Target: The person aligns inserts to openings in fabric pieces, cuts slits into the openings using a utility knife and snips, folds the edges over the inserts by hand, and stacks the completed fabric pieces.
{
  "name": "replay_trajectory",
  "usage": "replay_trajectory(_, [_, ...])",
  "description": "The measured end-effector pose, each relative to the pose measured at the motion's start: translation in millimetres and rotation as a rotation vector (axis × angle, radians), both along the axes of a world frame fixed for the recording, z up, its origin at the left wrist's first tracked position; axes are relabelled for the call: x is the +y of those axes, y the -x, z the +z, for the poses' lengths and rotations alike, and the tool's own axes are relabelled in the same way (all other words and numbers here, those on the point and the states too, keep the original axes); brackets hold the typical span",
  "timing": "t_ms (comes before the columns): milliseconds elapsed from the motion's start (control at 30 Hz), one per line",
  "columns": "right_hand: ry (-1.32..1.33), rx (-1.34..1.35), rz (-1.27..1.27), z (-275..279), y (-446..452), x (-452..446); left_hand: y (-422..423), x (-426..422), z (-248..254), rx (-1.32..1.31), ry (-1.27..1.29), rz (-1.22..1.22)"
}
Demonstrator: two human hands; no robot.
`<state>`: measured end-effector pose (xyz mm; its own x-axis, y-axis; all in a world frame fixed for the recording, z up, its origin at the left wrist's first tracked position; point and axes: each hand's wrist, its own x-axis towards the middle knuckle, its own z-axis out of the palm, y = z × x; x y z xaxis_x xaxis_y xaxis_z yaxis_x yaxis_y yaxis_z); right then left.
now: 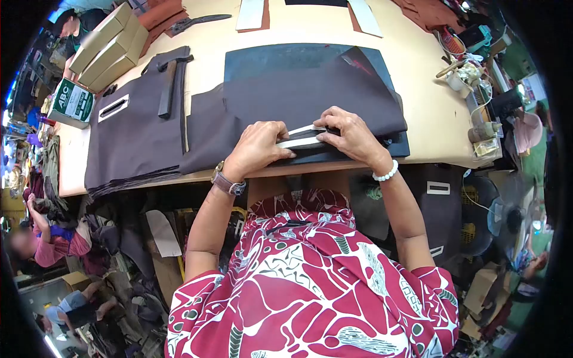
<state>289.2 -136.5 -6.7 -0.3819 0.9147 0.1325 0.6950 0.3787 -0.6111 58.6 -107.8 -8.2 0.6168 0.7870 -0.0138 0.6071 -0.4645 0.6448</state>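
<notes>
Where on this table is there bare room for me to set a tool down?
The widest bare patch of table lies between the dark board and the right-edge clutter. A smaller one separates the scissors from the board. Crowded: the left, under dark panels, and front centre, where left hand and right hand hold pale strips.

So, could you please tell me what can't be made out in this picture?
All in the head view:
- ends of the white strips: partly hidden by the fingers of the left hand and right hand
- middle of the board: under brown cloth
- contents of the ABC box: behind its walls
- far-left clutter: too small, cut off
</notes>
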Motion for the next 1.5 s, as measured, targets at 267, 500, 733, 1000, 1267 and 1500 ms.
replay_trajectory(267, [-0.074, 0.039, 0.036, -13, -5, -8, -16, -8, 8, 0.025, 0.141, 0.063])
replay_trajectory(500, [-0.074, 0.005, 0.052, -11, -4, -8, -12, -24, -9, -0.162, -0.033, 0.127])
replay_trajectory(733, [-0.045, -0.053, 0.128, -5, -9, -8, -6, -35, -29, -0.272, -0.265, 0.175])
replay_trajectory(1000, [-0.143, -0.06, 0.005, -10, -17, 7, -1, -18, -27, -0.215, -0.236, 0.059])
replay_trajectory(1267, [-0.313, -0.244, 0.003, -27, 13, 13, -1, -30, -26, -0.189, -0.324, 0.09])
replay_trajectory(1500, [-0.261, -0.309, -0.069, -23, 2, 8, 38, -39, -19, -0.113, -0.249, 0.13])
